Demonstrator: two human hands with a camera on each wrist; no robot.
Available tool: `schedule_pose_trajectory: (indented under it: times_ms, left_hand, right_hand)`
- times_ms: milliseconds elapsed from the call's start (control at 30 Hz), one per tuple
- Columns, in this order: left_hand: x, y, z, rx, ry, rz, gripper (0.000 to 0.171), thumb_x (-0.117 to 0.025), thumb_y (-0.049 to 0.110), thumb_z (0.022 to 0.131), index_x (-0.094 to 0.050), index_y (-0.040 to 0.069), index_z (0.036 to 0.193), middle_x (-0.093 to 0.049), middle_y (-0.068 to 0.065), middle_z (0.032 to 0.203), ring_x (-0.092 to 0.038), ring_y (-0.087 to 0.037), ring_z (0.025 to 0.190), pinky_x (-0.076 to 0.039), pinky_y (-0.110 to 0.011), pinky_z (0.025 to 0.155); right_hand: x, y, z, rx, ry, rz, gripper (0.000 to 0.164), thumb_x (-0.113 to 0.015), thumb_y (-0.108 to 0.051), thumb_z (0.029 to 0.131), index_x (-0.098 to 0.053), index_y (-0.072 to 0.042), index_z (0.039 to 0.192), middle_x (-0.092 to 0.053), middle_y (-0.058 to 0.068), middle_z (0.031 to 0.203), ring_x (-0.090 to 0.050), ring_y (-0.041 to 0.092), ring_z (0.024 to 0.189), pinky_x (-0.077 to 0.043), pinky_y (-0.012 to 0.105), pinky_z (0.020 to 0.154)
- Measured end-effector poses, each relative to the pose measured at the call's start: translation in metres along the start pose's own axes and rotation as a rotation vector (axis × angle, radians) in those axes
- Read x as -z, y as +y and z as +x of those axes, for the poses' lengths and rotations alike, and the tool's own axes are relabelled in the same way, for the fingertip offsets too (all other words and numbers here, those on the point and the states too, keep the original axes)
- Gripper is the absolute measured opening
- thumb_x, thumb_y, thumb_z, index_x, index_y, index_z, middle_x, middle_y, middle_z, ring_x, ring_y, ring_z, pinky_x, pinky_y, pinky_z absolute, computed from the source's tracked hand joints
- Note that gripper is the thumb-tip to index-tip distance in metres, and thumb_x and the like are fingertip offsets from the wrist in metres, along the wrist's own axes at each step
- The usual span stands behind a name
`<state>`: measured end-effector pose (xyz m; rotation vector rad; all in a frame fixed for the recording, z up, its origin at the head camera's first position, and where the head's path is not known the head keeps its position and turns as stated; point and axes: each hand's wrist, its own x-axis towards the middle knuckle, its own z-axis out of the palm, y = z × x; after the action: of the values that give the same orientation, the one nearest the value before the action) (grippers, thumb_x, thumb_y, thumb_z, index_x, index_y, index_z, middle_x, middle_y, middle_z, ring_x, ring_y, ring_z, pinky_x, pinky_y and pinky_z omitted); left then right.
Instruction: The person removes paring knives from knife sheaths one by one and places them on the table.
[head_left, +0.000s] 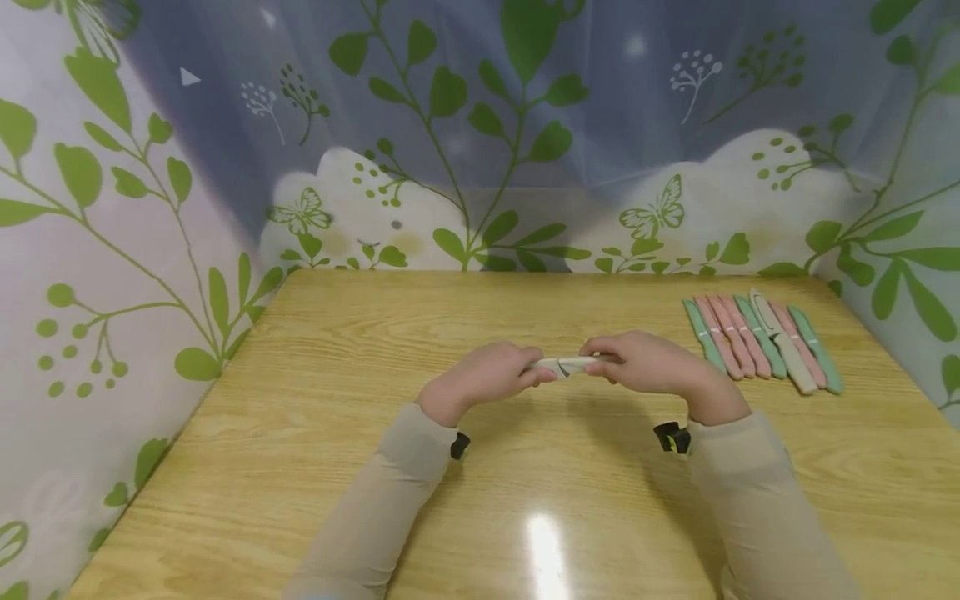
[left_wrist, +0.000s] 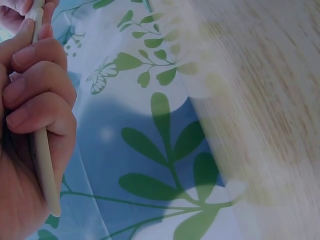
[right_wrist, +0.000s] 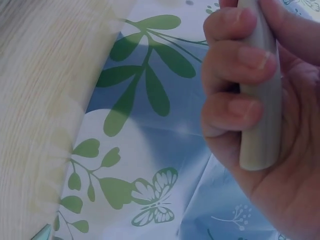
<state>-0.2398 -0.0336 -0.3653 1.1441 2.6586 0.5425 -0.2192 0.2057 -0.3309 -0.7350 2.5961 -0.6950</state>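
Observation:
Both hands hold a cream-coloured paring knife point(head_left: 572, 364) level above the middle of the table. My left hand point(head_left: 491, 371) grips one end, and the left wrist view shows its fingers curled round a thin, flat cream piece point(left_wrist: 46, 172). At the other end my right hand point(head_left: 647, 361) grips the knife; in the right wrist view its fingers wrap a thick, rounded cream handle point(right_wrist: 261, 120). A dark gap shows near the knife's middle, between the two hands. Fingers hide much of both ends.
Several green and pink knives point(head_left: 738, 337) lie side by side at the table's right. One cream knife point(head_left: 793, 362) lies among them. The wooden table point(head_left: 337, 333) meets leaf-patterned cloth point(head_left: 450, 208) behind and at the sides.

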Motion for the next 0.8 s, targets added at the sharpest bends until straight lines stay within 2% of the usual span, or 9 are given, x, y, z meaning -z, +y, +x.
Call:
schedule_pose_trajectory:
  times_ms: [300,500,800]
  left_hand:
    - [-0.0013,0.0006,-0.0003,-0.01,-0.037,-0.021,0.03,-0.048,0.04,0.101,-0.055,0.014,0.088,-0.05,0.004,0.071,-0.037,-0.007,0.055,-0.034,-0.02,0.054]
    - [-0.0024,0.0007,-0.0017,0.0,-0.042,-0.027,0.029,-0.047,0.038,0.102,-0.057,0.013,0.092,-0.057,0.003,0.077,-0.04,-0.007,0.057,-0.036,-0.021,0.055]
    - [-0.0019,-0.0019,-0.0007,-0.008,-0.021,-0.007,0.028,-0.048,0.038,0.102,-0.056,0.014,0.09,-0.055,0.002,0.074,-0.039,-0.007,0.056,-0.035,-0.021,0.055]
  right_hand:
    - [0.0014,-0.0043,-0.005,-0.006,-0.02,0.025,0.024,-0.051,-0.021,0.102,-0.062,-0.009,0.119,-0.051,0.003,0.071,-0.036,0.013,0.055,-0.036,0.03,0.056]
    - [-0.0006,-0.0045,-0.0052,-0.008,-0.014,-0.019,0.022,-0.05,-0.023,0.102,-0.062,-0.011,0.116,-0.051,0.002,0.071,-0.036,0.012,0.055,-0.036,0.029,0.056]
    - [0.0006,-0.0012,-0.0046,-0.002,-0.005,-0.005,0.022,-0.051,-0.023,0.102,-0.062,-0.011,0.116,-0.048,0.0,0.069,-0.034,0.013,0.054,-0.035,0.029,0.054]
